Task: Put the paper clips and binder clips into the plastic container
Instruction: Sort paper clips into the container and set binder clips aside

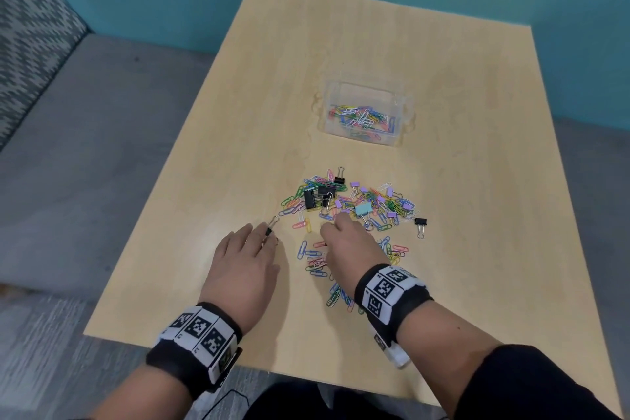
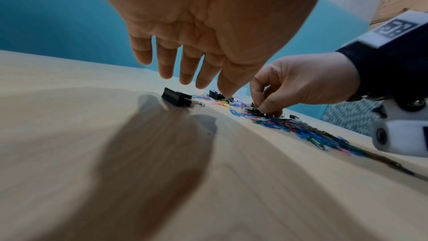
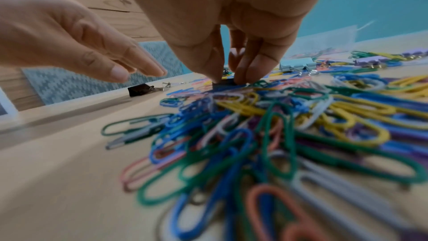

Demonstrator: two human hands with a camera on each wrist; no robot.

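A clear plastic container [image 1: 366, 133] holding several coloured paper clips stands past the middle of the table. In front of it lies a loose pile of paper clips [image 1: 354, 204] [image 3: 254, 125] mixed with black, purple and one light blue binder clip [image 1: 363, 210]. My right hand [image 1: 335, 225] [image 3: 225, 78] reaches down into the pile's near edge, where thumb and fingers pinch a small dark clip [image 3: 223, 82]. My left hand [image 1: 254, 239] [image 2: 185, 72] hovers flat and open just left of the pile. Its fingertips are over a small black binder clip [image 1: 269, 231] [image 2: 176, 99].
The wooden table [image 1: 341, 44] is bare beyond the container and along its left side. One black binder clip [image 1: 420, 222] lies alone right of the pile. More paper clips [image 1: 335, 290] lie under my right wrist. A grey bench [image 1: 85, 147] sits to the left.
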